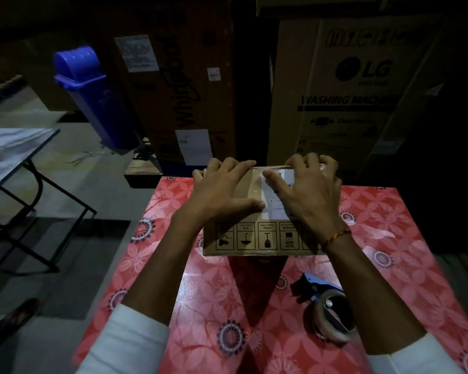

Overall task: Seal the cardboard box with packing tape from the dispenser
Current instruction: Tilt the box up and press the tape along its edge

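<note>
White sleeves lead up to both hands pressed flat on the cardboard box (pixel 254 233), left hand (pixel 222 188) and right hand (pixel 305 184) with fingers spread, gripping nothing. Glossy tape seems to cross its far top edge, though dimness hides how much seam remains. Small, brown, with handling symbols, the box sits mid-table (pixel 389 225); the tape dispenser (pixel 327 306) lies nearer, to the right.

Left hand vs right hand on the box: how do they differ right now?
The left hand lies flat on bare cardboard of the cardboard box, fingers reaching its far edge; the right hand rests over the white label, fingers curled over the far edge. The right wrist wears a thread band; the left wrist is bare. Both press the top, and neither holds the tape dispenser, which lies on the table.
</note>
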Demonstrator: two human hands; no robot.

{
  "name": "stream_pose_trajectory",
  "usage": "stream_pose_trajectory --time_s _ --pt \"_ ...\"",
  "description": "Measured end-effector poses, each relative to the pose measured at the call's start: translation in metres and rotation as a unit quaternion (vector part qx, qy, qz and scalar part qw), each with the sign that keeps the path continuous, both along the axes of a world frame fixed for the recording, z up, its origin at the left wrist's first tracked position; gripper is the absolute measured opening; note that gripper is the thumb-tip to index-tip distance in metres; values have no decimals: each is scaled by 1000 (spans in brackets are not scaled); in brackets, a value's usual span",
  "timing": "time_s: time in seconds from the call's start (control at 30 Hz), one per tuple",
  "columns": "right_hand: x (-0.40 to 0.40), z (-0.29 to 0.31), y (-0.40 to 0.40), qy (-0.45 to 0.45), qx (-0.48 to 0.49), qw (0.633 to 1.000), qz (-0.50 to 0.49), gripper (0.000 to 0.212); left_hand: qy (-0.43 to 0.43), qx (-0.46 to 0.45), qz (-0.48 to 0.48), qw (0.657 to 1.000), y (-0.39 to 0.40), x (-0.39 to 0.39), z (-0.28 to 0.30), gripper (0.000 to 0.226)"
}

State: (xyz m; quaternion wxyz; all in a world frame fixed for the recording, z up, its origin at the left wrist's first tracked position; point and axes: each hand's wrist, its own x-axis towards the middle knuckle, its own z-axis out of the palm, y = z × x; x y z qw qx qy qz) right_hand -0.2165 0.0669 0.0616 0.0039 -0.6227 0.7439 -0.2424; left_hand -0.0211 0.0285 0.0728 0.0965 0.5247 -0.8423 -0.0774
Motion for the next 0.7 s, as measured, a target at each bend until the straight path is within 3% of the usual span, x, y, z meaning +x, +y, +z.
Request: stream_pose_trajectory --time_s 0.2,0.3,0.4,0.53,0.6,0.7 --pt "-2 7 0 76 28 995 61 99 0 -5 8 1000 0 -2 1 94" --pt "-3 13 -2 125 36 986 104 100 -5 -7 6 1000 -2 -2 2 91" --pt "4 13 -10 119 29 987 100 87 -8 -9 2 1000 -3 -2 2 92" --pt "5 7 -14 128 -14 987 94 52 16 -12 -3 1000 -5 1 -1 94" --pt "-6 5 -14 146 -26 980 134 36 35 -20 1 999 -7 1 -3 83" --pt "-16 6 -15 150 -35 976 152 36 55 -45 48 996 -5 -9 -7 65"
